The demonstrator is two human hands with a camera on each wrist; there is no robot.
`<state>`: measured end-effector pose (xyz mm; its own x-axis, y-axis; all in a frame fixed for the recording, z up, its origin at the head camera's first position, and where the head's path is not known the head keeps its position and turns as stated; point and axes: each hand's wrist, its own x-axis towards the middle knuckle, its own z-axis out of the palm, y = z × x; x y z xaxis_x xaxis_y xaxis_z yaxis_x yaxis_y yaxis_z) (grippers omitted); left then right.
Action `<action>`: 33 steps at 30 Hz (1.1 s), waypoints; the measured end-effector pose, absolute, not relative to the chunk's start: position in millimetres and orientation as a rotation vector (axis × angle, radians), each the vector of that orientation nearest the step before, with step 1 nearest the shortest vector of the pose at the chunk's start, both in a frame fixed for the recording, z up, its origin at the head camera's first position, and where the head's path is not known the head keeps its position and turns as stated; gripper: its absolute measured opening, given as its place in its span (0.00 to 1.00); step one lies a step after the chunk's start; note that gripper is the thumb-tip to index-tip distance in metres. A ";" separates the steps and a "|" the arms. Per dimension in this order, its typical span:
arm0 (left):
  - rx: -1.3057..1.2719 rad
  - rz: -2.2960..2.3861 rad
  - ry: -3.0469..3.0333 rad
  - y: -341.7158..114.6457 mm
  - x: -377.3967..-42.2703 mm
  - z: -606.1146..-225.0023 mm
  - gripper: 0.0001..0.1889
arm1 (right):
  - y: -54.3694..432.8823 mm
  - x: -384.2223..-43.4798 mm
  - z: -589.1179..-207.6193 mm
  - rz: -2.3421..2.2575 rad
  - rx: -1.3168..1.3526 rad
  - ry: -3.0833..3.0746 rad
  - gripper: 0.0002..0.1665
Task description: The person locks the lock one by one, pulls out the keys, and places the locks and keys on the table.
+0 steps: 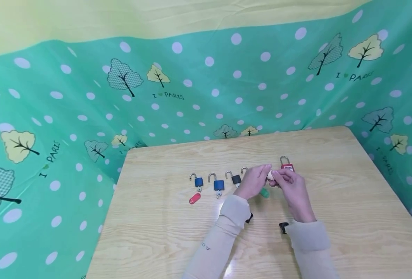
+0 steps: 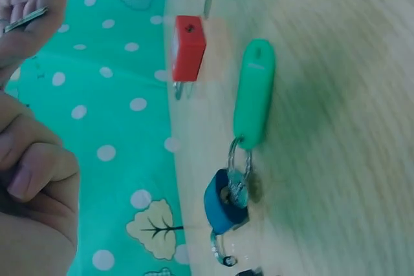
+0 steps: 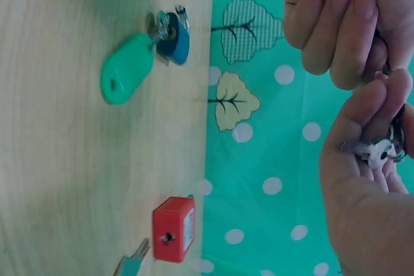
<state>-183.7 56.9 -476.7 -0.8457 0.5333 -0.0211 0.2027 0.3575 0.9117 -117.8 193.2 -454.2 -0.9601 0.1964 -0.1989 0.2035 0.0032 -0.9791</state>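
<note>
In the head view my left hand (image 1: 252,182) and right hand (image 1: 291,190) meet above the table, a small white tag-like piece (image 1: 270,175) between their fingertips. The right hand holds a silver key (image 3: 377,153) on a dark ring, its bow lying across the fingers in the right wrist view. Curled fingers of the left hand (image 3: 343,27) pinch at the same bundle, where the grip hides most of it. Below the hands lie a green key tag (image 2: 255,95) and, joined to it by a ring, a blue padlock (image 2: 225,205). A red padlock (image 1: 287,167) stands just beyond the right hand.
Two blue padlocks (image 1: 219,185) and a black padlock (image 1: 236,179) lie in a row left of the hands, shackles open, keys attached. A red key tag (image 1: 194,198) is in front. Near the red padlock lies a green-headed key (image 3: 132,262). Polka-dot cloth (image 1: 192,89) surrounds the wooden table (image 1: 150,232).
</note>
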 end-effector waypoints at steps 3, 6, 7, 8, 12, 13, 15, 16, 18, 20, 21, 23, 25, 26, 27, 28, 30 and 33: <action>0.699 1.428 2.351 54.7 -187.2 -475.0 0.30 | 194.1 -118.0 -456.3 -2.210 0.420 2.183 0.27; 0.746 1.386 2.400 54.8 -191.2 -474.6 0.29 | 197.4 -116.4 -457.5 -2.216 0.413 2.159 0.27; 0.750 1.382 2.415 54.8 -192.7 -475.5 0.29 | 198.5 -115.7 -457.8 -2.209 0.410 2.158 0.28; 0.741 1.389 2.418 54.6 -193.9 -476.3 0.28 | 199.8 -114.7 -458.0 -2.192 0.401 2.165 0.28; 0.698 1.447 2.402 52.9 -197.1 -480.4 0.30 | 204.8 -110.3 -458.8 -2.090 0.341 2.234 0.29; 0.690 1.464 2.394 52.6 -197.6 -481.1 0.31 | 205.7 -109.6 -459.2 -2.066 0.329 2.255 0.29; 0.676 1.504 2.372 52.4 -198.2 -481.2 0.30 | 206.8 -108.4 -460.1 -2.019 0.303 2.296 0.28; 0.664 1.530 2.360 52.7 -198.3 -480.9 0.30 | 206.9 -108.3 -460.7 -2.002 0.285 2.311 0.27; 0.634 1.577 2.340 53.7 -198.1 -480.0 0.27 | 207.1 -108.0 -462.3 -1.961 0.257 2.345 0.25; 0.575 1.636 2.309 53.7 -197.7 -479.1 0.24 | 206.2 -108.4 -464.3 -1.903 0.240 2.379 0.24; 0.543 1.661 2.298 54.0 -197.5 -478.8 0.22 | 205.9 -108.3 -465.1 -1.872 0.239 2.396 0.24; 0.479 1.706 2.276 54.9 -196.9 -478.7 0.20 | 205.9 -107.7 -466.6 -1.810 0.249 2.437 0.24; 0.419 1.746 2.256 56.0 -196.8 -479.5 0.18 | 205.9 -106.9 -467.1 -1.747 0.265 2.482 0.24; 0.396 1.765 2.249 56.4 -196.8 -480.0 0.17 | 205.7 -106.6 -466.9 -1.727 0.262 2.503 0.25; 0.379 1.785 2.241 56.8 -196.9 -480.6 0.16 | 205.6 -106.4 -466.8 -1.707 0.266 2.522 0.25; 0.362 1.808 2.227 57.9 -196.9 -481.0 0.16 | 206.0 -106.4 -466.3 -1.701 0.273 2.534 0.25; 0.339 1.843 2.194 59.4 -197.2 -482.3 0.15 | 206.8 -107.0 -465.9 -1.704 0.289 2.549 0.25; 0.354 1.875 2.128 60.6 -197.4 -483.8 0.13 | 208.1 -108.6 -466.3 -1.742 0.328 2.544 0.22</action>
<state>-197.4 60.6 -483.8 -0.9301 0.3640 -0.0490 -0.0028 0.1262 0.9920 -108.6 208.1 -466.3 -0.9768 0.1500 -0.1526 0.1965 0.3466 -0.9172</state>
